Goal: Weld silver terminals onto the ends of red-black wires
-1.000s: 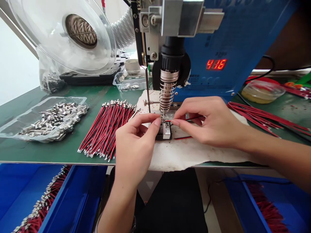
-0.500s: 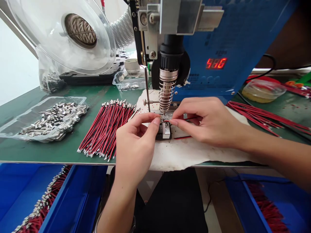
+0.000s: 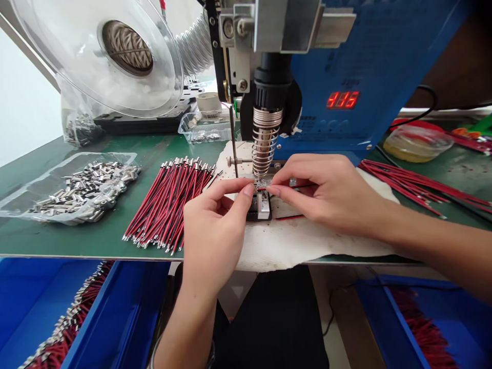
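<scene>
My left hand [image 3: 213,228] pinches thumb and forefinger at the small black-and-white fixture [image 3: 260,209] under the coiled soldering head [image 3: 264,146]; what it pinches is too small to name. My right hand [image 3: 325,190] pinches a thin red-and-black wire [image 3: 303,186] and holds its end at the same spot beneath the head. Both fingertip pairs nearly touch over the fixture, which sits on a white cloth [image 3: 292,243].
A bundle of red-and-black wires with metal ends [image 3: 171,202] lies left of the cloth, a bag of small metal sleeves [image 3: 80,189] farther left. More wires [image 3: 415,185] lie at right. The blue machine [image 3: 365,66] shows a red display [image 3: 342,99]. Blue bins [image 3: 77,312] sit below the table edge.
My right hand has crept slightly left toward the fixture. The red display digits changed. My left hand stays put.
</scene>
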